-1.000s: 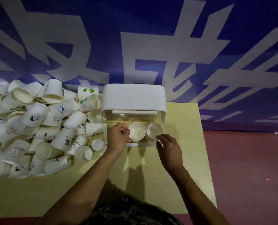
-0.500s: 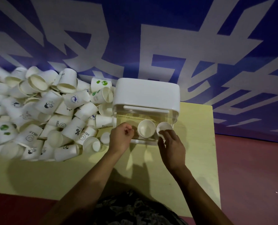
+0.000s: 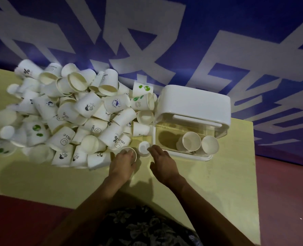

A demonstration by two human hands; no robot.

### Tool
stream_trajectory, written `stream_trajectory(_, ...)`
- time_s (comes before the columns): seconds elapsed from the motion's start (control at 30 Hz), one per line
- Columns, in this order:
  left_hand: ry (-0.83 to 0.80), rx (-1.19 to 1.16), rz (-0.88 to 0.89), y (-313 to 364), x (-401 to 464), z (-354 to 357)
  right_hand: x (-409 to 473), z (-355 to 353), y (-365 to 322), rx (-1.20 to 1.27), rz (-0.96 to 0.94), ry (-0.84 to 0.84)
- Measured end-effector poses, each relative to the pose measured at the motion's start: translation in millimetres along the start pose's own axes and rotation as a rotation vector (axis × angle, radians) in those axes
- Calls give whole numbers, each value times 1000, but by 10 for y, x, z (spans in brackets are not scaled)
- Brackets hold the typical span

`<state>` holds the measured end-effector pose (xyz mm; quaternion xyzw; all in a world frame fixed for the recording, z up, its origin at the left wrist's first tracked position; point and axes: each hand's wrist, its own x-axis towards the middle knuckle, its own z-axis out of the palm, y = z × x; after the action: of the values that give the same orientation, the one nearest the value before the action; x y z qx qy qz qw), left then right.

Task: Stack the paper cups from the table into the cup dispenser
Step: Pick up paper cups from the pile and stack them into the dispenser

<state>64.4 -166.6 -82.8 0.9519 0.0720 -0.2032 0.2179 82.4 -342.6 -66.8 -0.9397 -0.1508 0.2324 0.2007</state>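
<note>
- A big heap of white paper cups [image 3: 72, 118] covers the left half of the yellow table [image 3: 218, 189], most lying on their sides, some printed with "HELLO", a percent sign or green blotches.
- At the near right edge of the heap, the left hand [image 3: 123, 165] curls its fingers over the rim of an upright cup [image 3: 131, 154], gripping it from the near side.
- Just right of that cup stands a small upturned cup [image 3: 143, 149], bottom up, between the two hands.
- The right hand [image 3: 163, 163] is spread, fingers straight and apart, holding nothing; its fingertips lie beside the upturned cup, and whether they touch it cannot be told.
- Right of the hands sits the cup dispenser [image 3: 193, 103], a white-topped box with a clear front compartment, close against the blue wall [image 3: 218, 32] with its large white characters.
- Inside the clear compartment lie two cups on their sides, mouths toward the camera: one middle cup [image 3: 191, 141] and one right-hand cup [image 3: 210, 145], touching each other.
- Dark red floor [image 3: 285, 201] shows to the right of the table.
</note>
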Motion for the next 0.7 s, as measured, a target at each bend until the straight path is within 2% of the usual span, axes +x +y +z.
stream_trajectory(0.27, -1, -54, 124, -176, 85, -35, 352, 175, -336, -92, 86, -41)
stream_trajectory(0.5, -7, -118, 153, -319, 85, -147, 255, 335, -461, -26, 241, 164)
stream_trajectory(0.57, -3, -135, 165, -316, 69, -183, 147, 345, -495, 97, 299, 310)
stream_trajectory(0.63, -10, -174, 175, -278, 50, -234, 37, 345, -523, 404, 359, 484)
stream_trajectory(0.7, -18, -227, 175, -217, 32, -294, -52, 312, -535, 688, 430, 553)
